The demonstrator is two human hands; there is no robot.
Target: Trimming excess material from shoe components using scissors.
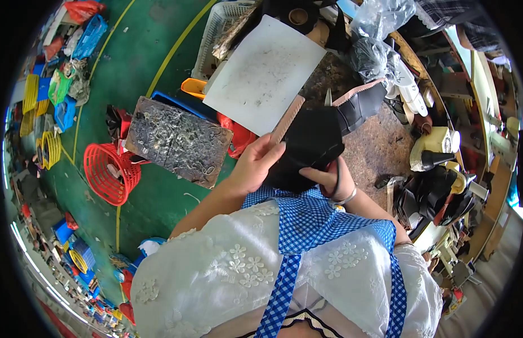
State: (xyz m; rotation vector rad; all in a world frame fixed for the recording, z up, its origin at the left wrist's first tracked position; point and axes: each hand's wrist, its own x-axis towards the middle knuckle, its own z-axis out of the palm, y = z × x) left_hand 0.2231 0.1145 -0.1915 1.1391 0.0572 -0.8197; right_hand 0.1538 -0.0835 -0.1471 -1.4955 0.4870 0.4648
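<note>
I hold a black shoe upper with a pink trimmed edge (320, 132) just above my chest, over the edge of a worn brown workbench (380, 149). My left hand (256, 163) grips its left side, fingers pressed against the pink strip. My right hand (326, 177) holds it from below, thumb on the black material, a bracelet at the wrist. A small metal blade tip (328, 97) shows just above the upper. I wear a white flowered top and a blue checked apron (306, 225).
A white scratched board (264, 73) lies on the bench. A dark scarred cutting slab (180, 141) rests left of it over a red basket (106, 172). Black shoe pieces (433, 197) pile at right. Plastic bags (377, 39) sit at the back. Coloured crates line the green floor.
</note>
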